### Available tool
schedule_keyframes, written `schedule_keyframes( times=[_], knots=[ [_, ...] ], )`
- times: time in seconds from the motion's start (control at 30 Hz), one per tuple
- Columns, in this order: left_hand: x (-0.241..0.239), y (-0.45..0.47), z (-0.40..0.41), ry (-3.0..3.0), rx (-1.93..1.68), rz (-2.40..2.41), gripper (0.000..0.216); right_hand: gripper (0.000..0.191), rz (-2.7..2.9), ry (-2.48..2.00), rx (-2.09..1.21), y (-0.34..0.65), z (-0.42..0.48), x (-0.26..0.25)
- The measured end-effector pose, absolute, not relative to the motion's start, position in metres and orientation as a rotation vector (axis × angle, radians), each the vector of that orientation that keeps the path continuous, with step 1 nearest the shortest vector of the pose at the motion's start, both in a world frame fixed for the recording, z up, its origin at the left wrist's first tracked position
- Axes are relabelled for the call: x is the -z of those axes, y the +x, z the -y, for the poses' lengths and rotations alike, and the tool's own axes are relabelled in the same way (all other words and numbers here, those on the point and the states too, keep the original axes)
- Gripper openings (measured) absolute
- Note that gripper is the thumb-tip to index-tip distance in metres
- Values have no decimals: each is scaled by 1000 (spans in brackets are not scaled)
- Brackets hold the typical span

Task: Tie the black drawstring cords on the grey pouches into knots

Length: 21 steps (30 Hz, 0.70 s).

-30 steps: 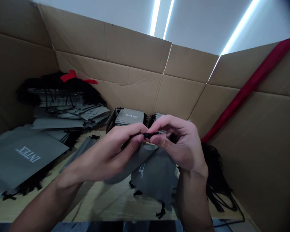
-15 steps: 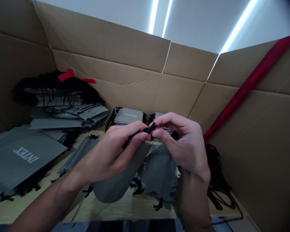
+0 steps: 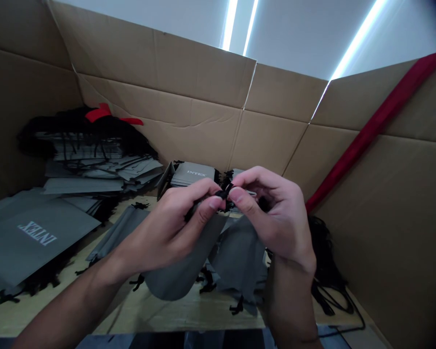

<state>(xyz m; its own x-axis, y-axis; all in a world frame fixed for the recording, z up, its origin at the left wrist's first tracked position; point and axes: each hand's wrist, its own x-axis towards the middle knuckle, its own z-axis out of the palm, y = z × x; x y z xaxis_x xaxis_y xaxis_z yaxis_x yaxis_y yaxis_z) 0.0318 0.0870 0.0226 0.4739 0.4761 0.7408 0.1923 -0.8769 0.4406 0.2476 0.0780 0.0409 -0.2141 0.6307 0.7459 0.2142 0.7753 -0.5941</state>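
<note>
Lower than a second ago, the gray drawstring pouch [image 3: 178, 278] hangs mid-counter [image 3: 174, 317], below the left hand [image 3: 174, 225] and right hand [image 3: 279, 218], both pinching its black cord [image 3: 223, 194]; likely light, limp, best held there.

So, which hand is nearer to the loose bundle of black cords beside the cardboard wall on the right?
Right. The right hand is just left of the bundle of black cords; the left hand is farther left, beyond the right hand.
</note>
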Motion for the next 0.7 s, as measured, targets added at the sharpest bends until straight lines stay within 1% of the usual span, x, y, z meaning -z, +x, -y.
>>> schedule_keyframes(
  times=[0.1, 0.23, 0.33, 0.43, 0.57, 0.7],
  knots=[
    [-22, 34, -86, 2464, -1387, -607, 11, 12, 1804, -695, -376, 246, -77, -42],
    [-24, 38, -86, 2545, -1402, -608, 20, 11, 1826, -665, -373, 245, -78, -41],
    [-24, 40, -86, 2530, -1455, -573, 22, 10, 1803, -636, -427, 245, -78, -39],
    [-20, 41, -87, 2478, -1558, -448, 26, 13, 1782, -596, -517, 245, -77, -37],
    [-16, 40, -85, 2424, -1674, -393, 22, 14, 1758, -535, -629, 244, -77, -34],
    [-19, 38, -80, 2411, -1541, -516, 20, 12, 1695, -543, -680, 243, -81, -32]
  ],
)
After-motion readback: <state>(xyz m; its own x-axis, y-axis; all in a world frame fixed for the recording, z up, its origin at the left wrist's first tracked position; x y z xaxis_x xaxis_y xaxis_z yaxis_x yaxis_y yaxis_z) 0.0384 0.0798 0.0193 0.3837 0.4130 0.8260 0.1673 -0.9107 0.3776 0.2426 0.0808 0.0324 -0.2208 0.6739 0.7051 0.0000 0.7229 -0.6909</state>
